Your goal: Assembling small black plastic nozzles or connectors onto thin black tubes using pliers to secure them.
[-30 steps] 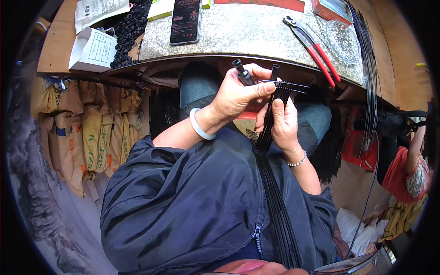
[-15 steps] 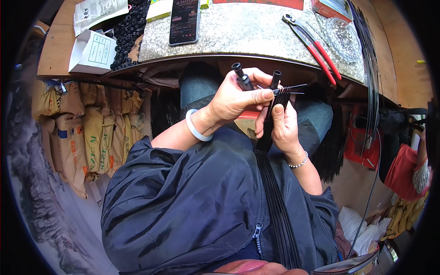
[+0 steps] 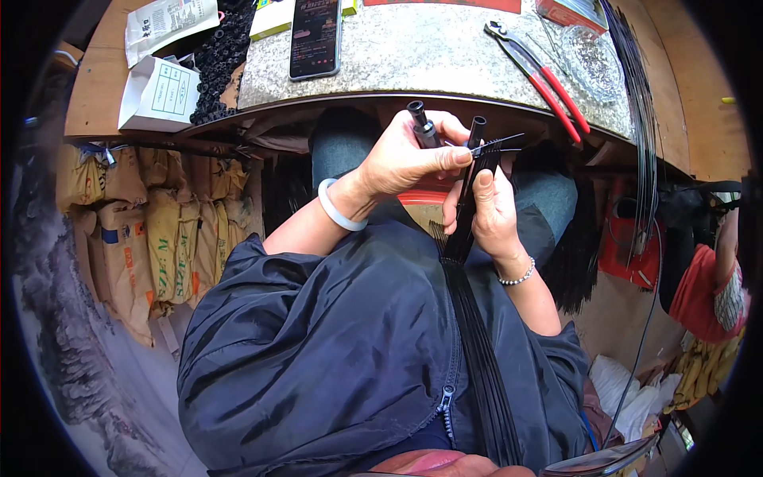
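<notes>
My left hand [image 3: 397,164], with a pale bangle at the wrist, is closed around a black cylindrical piece [image 3: 423,127] with a hollow, flared top. Its thumb and a finger also pinch at thin wire ends [image 3: 501,145] beside a black tube [image 3: 476,135]. Closed on a bundle of thin black rods [image 3: 482,350] is my right hand [image 3: 494,208], a beaded bracelet at its wrist. The bundle runs down over my dark jacket, banded just below the hand. Fingertips of both hands nearly meet at the rods' upper ends; the exact joint there is too small to make out.
Ahead is a stone-topped bench [image 3: 397,63] carrying a phone [image 3: 315,40], red-handled pliers [image 3: 544,83], a clear dish [image 3: 592,63], a white box [image 3: 161,94] and small black parts [image 3: 218,75]. Long black rods [image 3: 636,103] hang over its right side. Another person's red garment [image 3: 703,294] shows far right.
Both hands stay together with the same hold. The left hand has shifted slightly, and the wire ends have changed angle a little. The view has moved slightly.
</notes>
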The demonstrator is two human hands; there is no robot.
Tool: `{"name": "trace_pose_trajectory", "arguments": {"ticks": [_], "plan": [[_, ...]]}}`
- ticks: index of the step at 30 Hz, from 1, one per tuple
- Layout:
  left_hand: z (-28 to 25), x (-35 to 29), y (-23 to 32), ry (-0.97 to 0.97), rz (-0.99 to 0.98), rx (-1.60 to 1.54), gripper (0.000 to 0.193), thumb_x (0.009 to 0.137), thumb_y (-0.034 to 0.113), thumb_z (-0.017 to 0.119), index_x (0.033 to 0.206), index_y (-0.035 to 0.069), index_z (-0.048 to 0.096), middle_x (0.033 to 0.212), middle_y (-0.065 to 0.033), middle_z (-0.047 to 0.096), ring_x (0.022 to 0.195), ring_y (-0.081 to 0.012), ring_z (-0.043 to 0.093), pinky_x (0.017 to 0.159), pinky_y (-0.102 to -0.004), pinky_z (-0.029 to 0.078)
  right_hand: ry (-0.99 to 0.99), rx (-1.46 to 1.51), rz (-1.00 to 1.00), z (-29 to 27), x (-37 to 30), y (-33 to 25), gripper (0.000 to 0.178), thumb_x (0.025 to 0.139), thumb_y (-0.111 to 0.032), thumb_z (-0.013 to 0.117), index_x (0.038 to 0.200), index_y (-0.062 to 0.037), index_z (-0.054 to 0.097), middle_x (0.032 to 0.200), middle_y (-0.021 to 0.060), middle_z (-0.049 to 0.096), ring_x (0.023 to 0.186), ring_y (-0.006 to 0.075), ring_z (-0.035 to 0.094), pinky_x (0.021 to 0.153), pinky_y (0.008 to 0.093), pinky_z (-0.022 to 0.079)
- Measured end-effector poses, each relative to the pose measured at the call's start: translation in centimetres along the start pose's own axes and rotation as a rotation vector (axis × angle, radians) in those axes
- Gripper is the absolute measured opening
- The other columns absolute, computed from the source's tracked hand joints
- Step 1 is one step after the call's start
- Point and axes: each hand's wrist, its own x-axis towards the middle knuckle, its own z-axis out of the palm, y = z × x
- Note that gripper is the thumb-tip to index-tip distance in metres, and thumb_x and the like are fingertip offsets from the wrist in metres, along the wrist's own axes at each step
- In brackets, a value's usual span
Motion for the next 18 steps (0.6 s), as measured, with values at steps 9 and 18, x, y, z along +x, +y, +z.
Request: {"name": "trace_pose_trajectory", "arguments": {"ticks": [9, 18], "plan": [[0.22, -0.11, -0.35, 0.05, -0.01, -0.021, 0.016, 0.081, 0.01, 0.07, 0.092, 0.001, 0.062, 0.073, -0.0036, 0.062, 0.062, -0.0069, 0.056, 0.053, -0.0193, 0.044, -0.072, 0.038, -0.028, 0.09, 0.02, 0.26, 0.05, 0.095, -0.049, 0.033, 0.104, -0.0003, 0.042, 0.058, 0.0091, 0.056, 0.045, 0.0116, 0.053, 0.044, 0.0202, 0.043], [-0.11, 0.12, -0.09, 0.006, -0.031, 0.015, 0.017, 0.081, 0.013, 0.07, 0.092, 0.002, 0.062, 0.071, -0.0033, 0.062, 0.06, -0.0067, 0.056, 0.053, -0.0185, 0.044, -0.063, 0.054, -0.011, -0.31, 0.56, 0.54, 0.054, 0.094, -0.051, 0.032, 0.104, 0.001, 0.043, 0.056, 0.0108, 0.055, 0.042, 0.0133, 0.052, 0.043, 0.0211, 0.043]]}}
